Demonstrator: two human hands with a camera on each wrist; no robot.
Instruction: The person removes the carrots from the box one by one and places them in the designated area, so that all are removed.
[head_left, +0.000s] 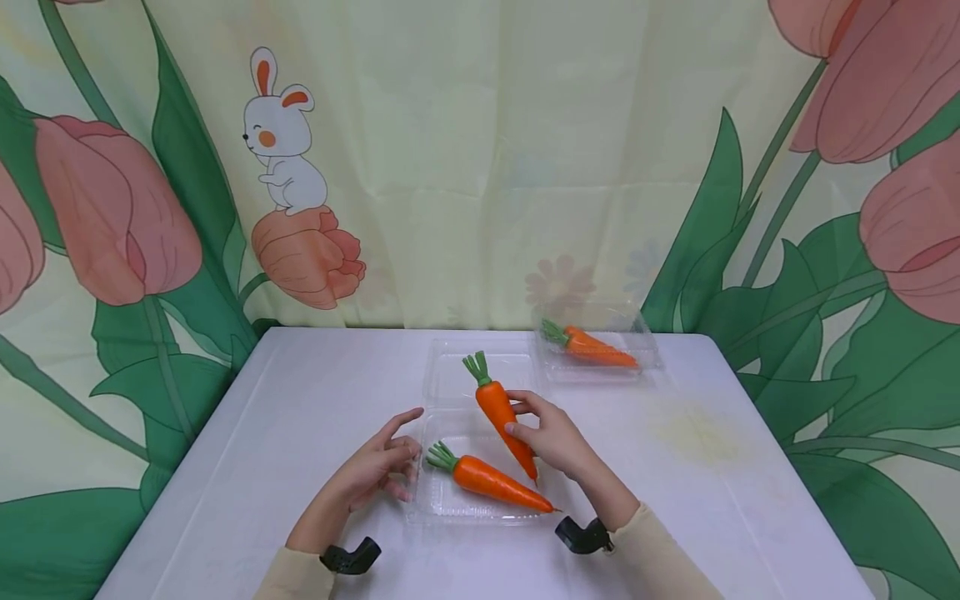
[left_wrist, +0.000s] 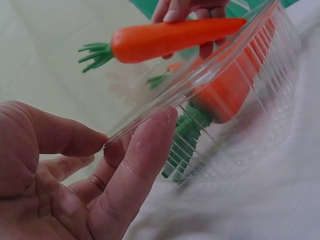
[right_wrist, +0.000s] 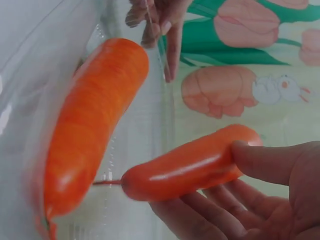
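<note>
My right hand (head_left: 551, 429) holds an orange carrot (head_left: 497, 410) with a green top, tilted above the clear plastic box (head_left: 442, 508). Thumb on one side and fingers on the other grip it in the right wrist view, its thin root tip (right_wrist: 107, 182) pointing into the box. A second carrot (head_left: 498, 483) lies slantwise inside this box, whose lid (head_left: 442, 367) is folded back away from me. At the box's left rim is my left hand (head_left: 375, 467); the left wrist view shows its fingertips pinching the thin plastic edge (left_wrist: 120, 134).
Beyond, at the back right of the white-covered table (head_left: 300, 417), stands another clear plastic box (head_left: 645, 358) with orange carrot (head_left: 600, 350) inside. A printed curtain (head_left: 450, 167) hangs behind the table's far edge.
</note>
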